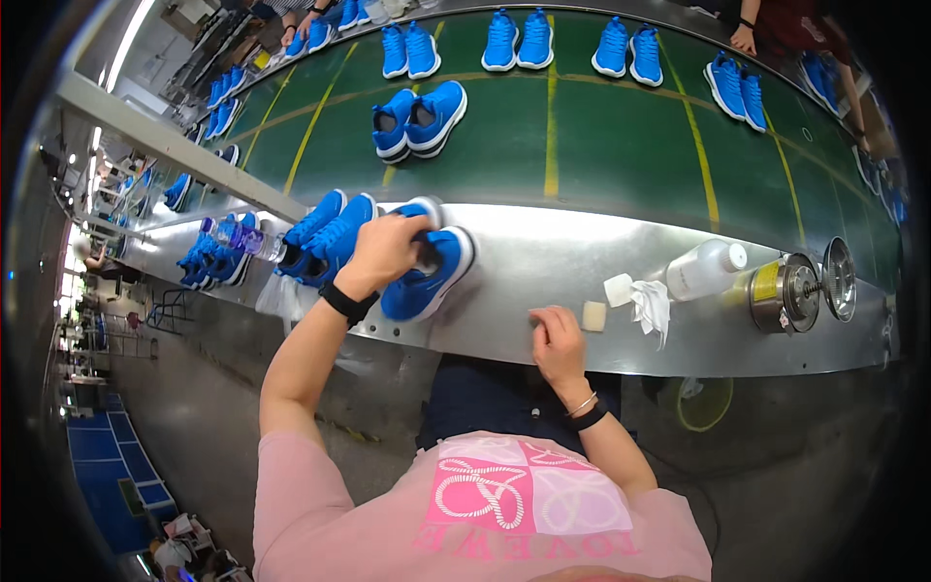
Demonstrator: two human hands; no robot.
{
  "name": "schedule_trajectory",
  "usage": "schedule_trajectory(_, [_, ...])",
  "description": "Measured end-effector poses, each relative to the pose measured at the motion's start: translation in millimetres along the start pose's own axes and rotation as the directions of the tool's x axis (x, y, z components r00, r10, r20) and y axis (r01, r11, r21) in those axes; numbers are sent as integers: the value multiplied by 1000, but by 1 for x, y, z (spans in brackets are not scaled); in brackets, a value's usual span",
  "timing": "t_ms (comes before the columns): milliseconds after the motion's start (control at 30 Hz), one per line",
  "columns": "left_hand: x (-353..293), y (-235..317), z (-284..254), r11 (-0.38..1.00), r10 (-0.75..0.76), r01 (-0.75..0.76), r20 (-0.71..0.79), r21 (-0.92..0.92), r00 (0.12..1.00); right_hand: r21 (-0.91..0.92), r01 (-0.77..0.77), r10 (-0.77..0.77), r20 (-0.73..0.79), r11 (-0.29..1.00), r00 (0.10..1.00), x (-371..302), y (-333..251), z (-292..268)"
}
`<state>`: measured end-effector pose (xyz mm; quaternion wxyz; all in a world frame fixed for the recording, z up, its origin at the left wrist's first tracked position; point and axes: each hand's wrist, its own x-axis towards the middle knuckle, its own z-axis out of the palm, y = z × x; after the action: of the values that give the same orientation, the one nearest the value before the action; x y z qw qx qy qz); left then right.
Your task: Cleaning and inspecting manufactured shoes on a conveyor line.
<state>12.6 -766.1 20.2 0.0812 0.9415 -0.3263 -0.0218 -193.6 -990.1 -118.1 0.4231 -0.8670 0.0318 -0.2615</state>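
My left hand (pixel 390 250) is closed at the collar of a blue sneaker (pixel 423 289) with a white sole, tilted over the metal bench. A second blue sneaker (pixel 419 208) is right behind it, partly covered by that hand; whether it is gripped too is hard to see. Left of the hand, another blue pair (pixel 335 236) rests on the bench. My right hand (pixel 560 347) hovers at the bench's front edge, fingers loosely bent and apart, with nothing visible in them. Beside it lies a cream sponge block (pixel 594 316).
A white cloth (pixel 652 308), a white bottle (pixel 706 269) and a lidded steel pot (pixel 784 294) sit on the right. Behind the bench runs a green belt (pixel 504 145) carrying sneaker pairs. A clear bottle (pixel 242 239) and a metal post (pixel 184 145) are at left; other people work across the belt.
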Motion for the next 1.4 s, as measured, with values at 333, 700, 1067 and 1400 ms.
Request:
schedule_trajectory(333, [-33,76,31,620,779,-785,108,21,618,162,-143,174,-198,976,965,-5,8,-3])
schedule_trajectory(700, [-104,51,79,727,-327,71,-253,-683,910,546,-408,387,160,732,908,19,5,-1])
schedule_trajectory(1067, [-110,41,124,-460,-426,101,319,-882,847,774,-618,524,473,136,708,43,19,-12])
schedule_trajectory(1400, [-112,53,152,-808,-209,122,475,-576,854,703,-688,359,698,-181,619,-2,64,-3])
